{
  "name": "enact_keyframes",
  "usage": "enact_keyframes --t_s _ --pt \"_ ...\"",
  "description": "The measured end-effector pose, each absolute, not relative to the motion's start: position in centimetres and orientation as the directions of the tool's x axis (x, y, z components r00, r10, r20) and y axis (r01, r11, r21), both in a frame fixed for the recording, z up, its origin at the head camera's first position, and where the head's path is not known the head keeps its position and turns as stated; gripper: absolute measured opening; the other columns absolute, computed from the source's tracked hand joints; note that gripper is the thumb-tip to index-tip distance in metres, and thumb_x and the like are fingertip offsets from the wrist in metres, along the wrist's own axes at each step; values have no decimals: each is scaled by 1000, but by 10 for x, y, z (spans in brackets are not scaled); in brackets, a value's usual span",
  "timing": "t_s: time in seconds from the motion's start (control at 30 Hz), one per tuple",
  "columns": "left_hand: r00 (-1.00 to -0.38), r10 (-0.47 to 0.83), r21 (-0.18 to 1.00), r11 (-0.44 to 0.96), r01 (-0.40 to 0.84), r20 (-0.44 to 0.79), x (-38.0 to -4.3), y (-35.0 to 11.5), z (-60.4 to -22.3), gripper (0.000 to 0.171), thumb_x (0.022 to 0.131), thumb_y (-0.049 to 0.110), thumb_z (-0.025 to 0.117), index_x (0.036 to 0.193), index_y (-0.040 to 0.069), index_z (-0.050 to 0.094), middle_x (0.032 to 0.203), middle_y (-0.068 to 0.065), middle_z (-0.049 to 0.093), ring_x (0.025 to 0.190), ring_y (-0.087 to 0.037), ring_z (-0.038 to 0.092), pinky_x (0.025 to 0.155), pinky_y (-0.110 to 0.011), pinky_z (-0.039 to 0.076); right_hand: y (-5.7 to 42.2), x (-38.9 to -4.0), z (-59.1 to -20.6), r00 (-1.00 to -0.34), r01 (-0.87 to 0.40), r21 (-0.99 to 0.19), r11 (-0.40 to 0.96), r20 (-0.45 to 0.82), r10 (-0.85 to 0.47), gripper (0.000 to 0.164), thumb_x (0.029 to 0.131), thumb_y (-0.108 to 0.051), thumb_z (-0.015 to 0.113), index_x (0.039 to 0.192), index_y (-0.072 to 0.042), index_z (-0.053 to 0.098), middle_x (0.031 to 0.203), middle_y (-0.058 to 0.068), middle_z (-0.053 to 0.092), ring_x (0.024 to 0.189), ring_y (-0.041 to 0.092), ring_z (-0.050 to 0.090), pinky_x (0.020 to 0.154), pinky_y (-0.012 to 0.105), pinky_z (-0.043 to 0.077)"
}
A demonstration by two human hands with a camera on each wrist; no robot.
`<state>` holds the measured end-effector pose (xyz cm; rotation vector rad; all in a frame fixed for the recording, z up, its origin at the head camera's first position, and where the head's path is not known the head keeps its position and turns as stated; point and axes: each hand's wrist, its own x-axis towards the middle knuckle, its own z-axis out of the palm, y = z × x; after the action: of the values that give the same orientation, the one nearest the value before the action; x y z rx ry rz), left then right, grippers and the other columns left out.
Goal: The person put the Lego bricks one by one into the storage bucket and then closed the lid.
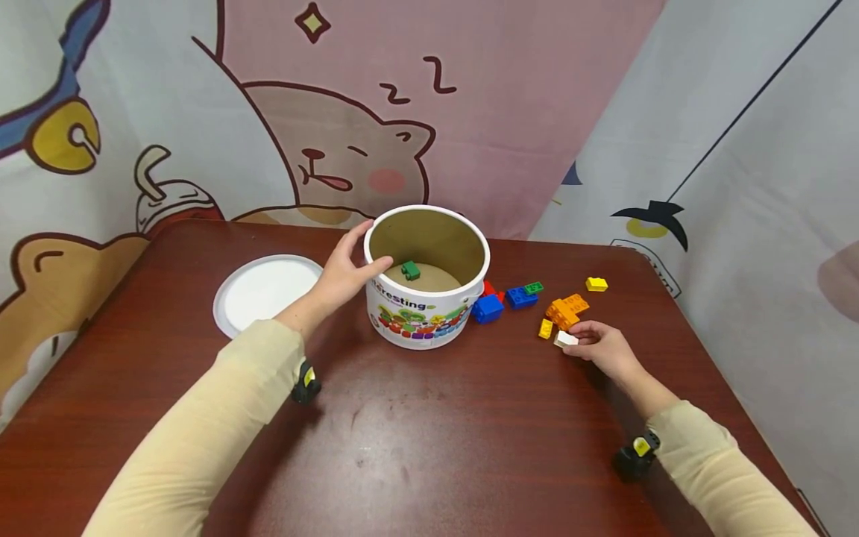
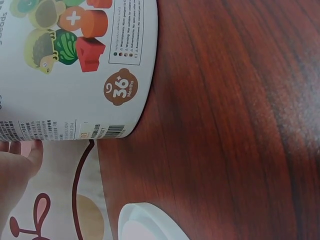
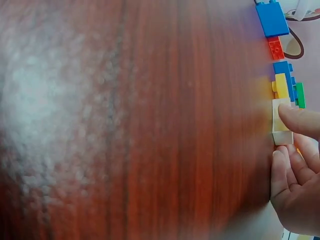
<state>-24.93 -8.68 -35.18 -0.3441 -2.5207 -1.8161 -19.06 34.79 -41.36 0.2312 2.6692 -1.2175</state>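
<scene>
A white bucket (image 1: pixel 423 321) with a printed label stands at the back middle of the table, a green brick (image 1: pixel 411 270) on its floor. My left hand (image 1: pixel 342 276) holds the bucket at its left rim, thumb across the edge and fingers farther back. At the right, my right hand (image 1: pixel 607 350) pinches a white brick (image 1: pixel 566 339) low at the tabletop; its thumb lies on the brick in the right wrist view. Close by are a small yellow brick (image 1: pixel 546 329) and orange bricks (image 1: pixel 567 310).
Between bucket and orange bricks lie blue bricks (image 1: pixel 488 309), a red brick (image 1: pixel 489 288) and a green brick (image 1: pixel 534 288) on another blue brick (image 1: pixel 520 298). A yellow brick (image 1: pixel 596 284) lies farther back. The round white lid (image 1: pixel 268 291) rests left of the bucket.
</scene>
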Motion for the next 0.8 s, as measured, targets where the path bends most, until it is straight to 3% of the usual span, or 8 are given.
enact_keyframes --t_s 0.2,0.33,0.53,0.8 --pt "-975 172 934 302 189 141 -249 -86 -351 73 86 21 67 147 12 28 151 -11 26 135 -24 30 111 -41 32 351 -188 -411 -960 254 -719 647 -271 76 51 85 -27 69 122 5 55 120 23 52 79 13 53 67 19 49" --pt "-974 171 943 271 193 150 -248 -85 -350 73 86 17 67 146 10 28 150 -13 27 134 -26 32 109 -41 35 354 -186 -404 -959 252 -759 601 -281 47 54 86 -28 68 125 6 53 128 25 48 82 10 57 73 17 51" --pt "-976 170 953 245 178 138 -249 -84 -350 73 86 17 67 147 10 27 150 -13 26 134 -27 33 110 -40 35 353 -187 -386 -960 249 -782 572 -275 43 61 86 -34 67 129 5 49 130 20 46 96 18 50 78 16 49" --pt "-978 159 931 318 178 133 -249 -87 -350 73 86 22 67 147 13 28 152 -11 26 139 -25 26 115 -42 24 346 -194 -361 -965 243 -813 530 -259 44 66 84 -40 67 131 3 47 115 0 51 87 3 55 83 20 52"
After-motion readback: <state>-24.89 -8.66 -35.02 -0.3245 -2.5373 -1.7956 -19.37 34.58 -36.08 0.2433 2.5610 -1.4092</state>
